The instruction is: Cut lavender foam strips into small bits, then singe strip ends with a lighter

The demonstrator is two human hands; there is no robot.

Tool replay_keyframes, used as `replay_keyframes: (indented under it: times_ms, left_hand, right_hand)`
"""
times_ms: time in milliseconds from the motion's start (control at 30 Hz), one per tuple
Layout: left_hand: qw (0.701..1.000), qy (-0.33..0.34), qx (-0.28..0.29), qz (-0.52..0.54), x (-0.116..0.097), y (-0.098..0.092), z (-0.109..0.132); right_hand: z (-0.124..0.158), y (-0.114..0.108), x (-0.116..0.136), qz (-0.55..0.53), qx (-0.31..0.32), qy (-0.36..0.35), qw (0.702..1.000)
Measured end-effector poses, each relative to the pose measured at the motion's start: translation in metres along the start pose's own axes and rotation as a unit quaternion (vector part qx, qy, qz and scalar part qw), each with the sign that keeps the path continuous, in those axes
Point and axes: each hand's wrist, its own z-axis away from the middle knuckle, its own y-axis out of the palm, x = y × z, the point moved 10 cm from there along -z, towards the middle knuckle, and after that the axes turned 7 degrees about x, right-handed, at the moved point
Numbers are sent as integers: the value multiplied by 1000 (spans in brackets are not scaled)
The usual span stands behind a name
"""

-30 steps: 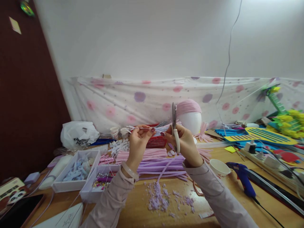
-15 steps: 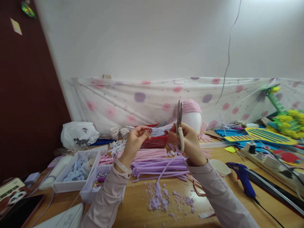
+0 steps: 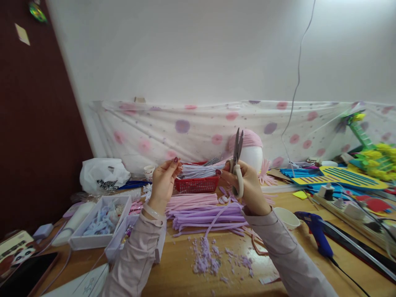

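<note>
My right hand [image 3: 249, 187] is closed round the white handle of a pair of scissors [image 3: 237, 156], whose closed blades point straight up. My left hand [image 3: 163, 180] is raised to the left of it, thumb and fingertips pinched together; whatever is in the pinch is too thin to make out. Between and behind the hands stands a red basket [image 3: 198, 184] filled with pale pipe cleaners. Below them, bundles of purple pipe cleaners [image 3: 210, 216] and pink pipe cleaners [image 3: 189, 201] lie on the wooden table [image 3: 173, 276], with purple clippings [image 3: 210, 258] scattered nearer to me.
White trays [image 3: 99, 225] of small parts stand at the left, with a white plastic bag [image 3: 103, 173] behind. A white foam head [image 3: 251, 154] wound in pink stands at the back. At the right are a white bowl [image 3: 286, 217], a blue glue gun [image 3: 316, 230], a power strip [image 3: 340, 202] and foam sheets [image 3: 340, 175].
The hands were joined on a pale strand in front of the basket; they have drawn apart, the left going left and the right with the scissors a little right.
</note>
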Motion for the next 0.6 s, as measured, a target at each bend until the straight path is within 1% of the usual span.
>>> replay_keyframes:
  times_ms: [67, 167, 300, 367, 433, 600]
  left_hand:
    - [1000, 4, 1, -8, 0, 0, 1]
    - [998, 6, 36, -49, 6, 10, 3]
    - [990, 21, 94, -102, 11, 25, 7]
    - [988, 18, 110, -111, 12, 29, 9]
    - [987, 5, 119, -106, 14, 32, 10]
    - [987, -62, 136, -62, 23, 39, 16]
  right_hand:
    - [-1, 1, -8, -21, 12, 18, 1000]
    - [-2, 6, -16, -45, 36, 41, 997]
    - [-2, 13, -11, -34, 70, 60, 995]
    - [-2, 17, -9, -37, 85, 72, 993]
    - [-2, 21, -9, -55, 104, 84, 990]
    - [0, 33, -19, -149, 142, 107, 973]
